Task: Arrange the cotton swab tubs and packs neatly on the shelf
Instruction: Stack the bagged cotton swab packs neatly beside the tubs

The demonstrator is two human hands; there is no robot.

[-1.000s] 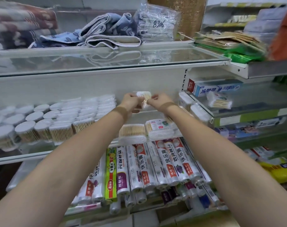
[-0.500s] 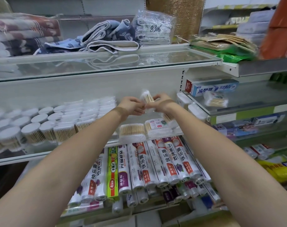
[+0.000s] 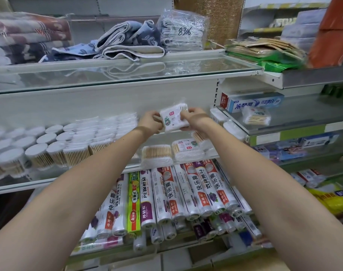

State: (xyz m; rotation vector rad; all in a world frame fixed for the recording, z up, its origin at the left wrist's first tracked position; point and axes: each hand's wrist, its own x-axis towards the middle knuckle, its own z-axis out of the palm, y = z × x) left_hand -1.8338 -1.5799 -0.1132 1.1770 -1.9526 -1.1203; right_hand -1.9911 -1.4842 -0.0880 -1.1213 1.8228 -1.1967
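Note:
A flat cotton swab pack [image 3: 172,118] with a white label is held up in the air above the middle glass shelf [image 3: 88,178]. My left hand [image 3: 150,122] grips its left edge and my right hand [image 3: 193,119] grips its right edge. Below them two more packs lie flat on the shelf: one showing wooden sticks [image 3: 156,153] and one labelled [image 3: 186,148]. Several round white-lidded swab tubs [image 3: 36,151] fill the shelf's left part, with stacked clear packs [image 3: 108,130] behind them.
Rolls of plastic wrap [image 3: 186,192] lie on the shelf below. Folded towels [image 3: 127,40] sit on the top glass shelf. On the right side shelf stand a toothpaste box [image 3: 252,101], a loose swab pack [image 3: 256,116] and more swab tubs [image 3: 219,118].
The pack between my hands has turned from edge-on to showing its flat labelled face toward me. Both hands stay at about the same height above the shelf.

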